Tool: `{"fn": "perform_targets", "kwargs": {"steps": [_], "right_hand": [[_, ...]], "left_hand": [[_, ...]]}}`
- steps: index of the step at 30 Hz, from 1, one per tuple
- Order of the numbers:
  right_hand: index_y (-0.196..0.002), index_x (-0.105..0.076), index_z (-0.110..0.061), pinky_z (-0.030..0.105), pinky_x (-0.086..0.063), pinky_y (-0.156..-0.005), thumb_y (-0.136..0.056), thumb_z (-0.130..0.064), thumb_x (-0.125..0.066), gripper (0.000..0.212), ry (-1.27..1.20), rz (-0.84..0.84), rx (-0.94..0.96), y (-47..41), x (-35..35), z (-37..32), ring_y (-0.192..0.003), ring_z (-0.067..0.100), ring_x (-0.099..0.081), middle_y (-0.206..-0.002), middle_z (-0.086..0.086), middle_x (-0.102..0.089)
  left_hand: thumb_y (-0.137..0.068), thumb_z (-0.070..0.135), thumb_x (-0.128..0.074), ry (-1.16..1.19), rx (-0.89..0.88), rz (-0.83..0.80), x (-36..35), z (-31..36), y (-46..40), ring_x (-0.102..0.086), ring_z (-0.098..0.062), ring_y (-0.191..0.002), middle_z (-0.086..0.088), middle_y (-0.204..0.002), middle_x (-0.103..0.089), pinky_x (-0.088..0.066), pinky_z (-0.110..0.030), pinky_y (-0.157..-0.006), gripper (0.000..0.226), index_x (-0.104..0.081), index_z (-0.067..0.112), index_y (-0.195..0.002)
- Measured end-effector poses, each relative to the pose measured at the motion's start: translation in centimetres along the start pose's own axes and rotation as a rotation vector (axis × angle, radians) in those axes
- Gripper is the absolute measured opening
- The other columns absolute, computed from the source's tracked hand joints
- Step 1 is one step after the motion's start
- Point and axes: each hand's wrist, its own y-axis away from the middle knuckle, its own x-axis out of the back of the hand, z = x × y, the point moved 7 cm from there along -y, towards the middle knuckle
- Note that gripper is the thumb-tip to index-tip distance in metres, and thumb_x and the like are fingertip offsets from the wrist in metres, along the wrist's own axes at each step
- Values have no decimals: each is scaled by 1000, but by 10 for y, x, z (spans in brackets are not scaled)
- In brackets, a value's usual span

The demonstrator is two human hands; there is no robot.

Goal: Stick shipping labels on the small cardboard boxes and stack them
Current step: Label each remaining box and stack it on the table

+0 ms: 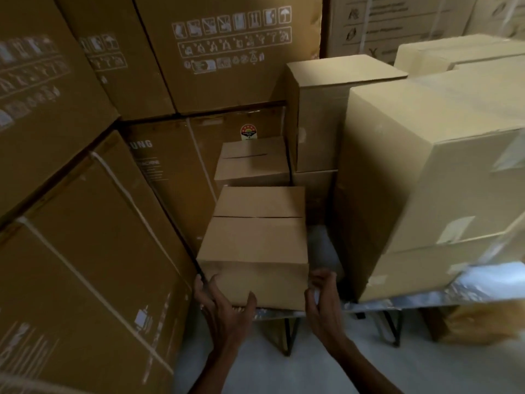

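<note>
— Where is your box right now?

— The small cardboard box (254,240) sits at lower centre of the frame, at the front edge of a foil-covered desk (483,282). A second small box (251,160) lies just behind it. Tall brown cartons (85,223) crowd the left, and pale wrapped cartons (412,180) stand on the right.

— And your hands?

— Both reach forward from the bottom edge. Your left hand (224,305) cups the near lower left corner, fingers (251,301) spread and touching the front face, not yet closed round it. Your right hand (322,297) hovers just beside the near right corner, fingers curled, loosely open, gripping nothing.

— How will it handle?

— Stiff corrugated board, flaps shut, no label visible on top. It looks light, though its contents are hidden, so weight is a guess. The plain faces give little friction. Take it at both lower side edges, palms pressing inward, rather than by the top flaps, whose seam could give.
</note>
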Motion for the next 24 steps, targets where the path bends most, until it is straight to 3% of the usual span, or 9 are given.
{"fn": "perform_targets", "kwargs": {"steps": [3,6,8,11,15,18,19,22,24], "right_hand": [[-128,-42,-25,18,-51,-87,-96,-3,-55,41,-72,-27,15,-13,5,-16,-107,-2,-59,-116,-16,-55],[-124,-50,-23,24,-53,-86,-99,-11,-57,28,-130,-31,42,-11,3,-30,-105,5,-61,-115,-8,-58],[-123,-51,-27,27,-55,-85,-102,-14,-56,25,-199,-53,63,2,-2,-36,-103,9,-64,-114,-7,-61],[-127,-49,-33,31,-55,-92,-98,-7,-54,39,-243,-147,8,23,-13,-28,-112,5,-63,-122,-10,-63],[-139,-46,-25,43,-52,-100,-94,-15,-48,47,-230,-69,-54,-1,-2,-13,-118,8,-59,-134,0,-60],[-150,-39,-8,35,-37,-113,-91,-28,-45,62,-73,-3,80,-52,19,-29,-133,18,-45,-148,17,-48],[-153,-35,-6,39,-35,-114,-90,-32,-49,69,8,-33,151,-69,21,-37,-138,25,-41,-152,19,-43],[-159,-26,-15,55,-32,-118,-82,-7,-69,88,374,-220,358,-102,10,-57,-154,37,-14,-166,15,-22],[-158,-31,-15,53,-27,-119,-78,8,-64,90,467,-334,432,-105,-4,-63,-156,38,-7,-168,10,-19]], "left_hand": [[-67,59,-72,18,-216,63,4,60,12,-39,-40,-133,-10,-156,-19,-42,-52,-107,89,-42,16,-139],[-71,72,-60,-141,-345,-42,-14,115,15,-34,-28,-136,-7,-152,-33,-24,-40,-109,84,-49,22,-138],[-71,79,-53,-231,-315,-111,-31,126,9,-34,-24,-136,-2,-149,-38,-26,-48,-110,85,-45,30,-140],[-65,86,-46,-318,-221,-156,-36,117,-1,-29,-24,-140,0,-151,-34,-26,-53,-111,94,-42,32,-142],[-72,71,-53,-434,-290,-131,-26,108,-2,-34,-26,-136,-2,-148,-40,-29,-53,-106,78,-48,30,-137],[-75,63,-56,-457,-321,-155,-18,105,-4,-36,-25,-137,0,-149,-43,-30,-51,-105,73,-50,28,-139],[-76,61,-58,-435,-315,-180,-15,101,-7,-35,-24,-138,1,-150,-43,-29,-51,-107,72,-50,29,-140],[-76,57,-60,-352,-343,-271,-3,83,-19,-30,-21,-141,2,-152,-42,-33,-56,-110,72,-49,30,-142],[-79,59,-54,-386,-384,-336,7,73,-26,-26,-22,-145,1,-155,-40,-34,-59,-111,74,-46,31,-146]]}}
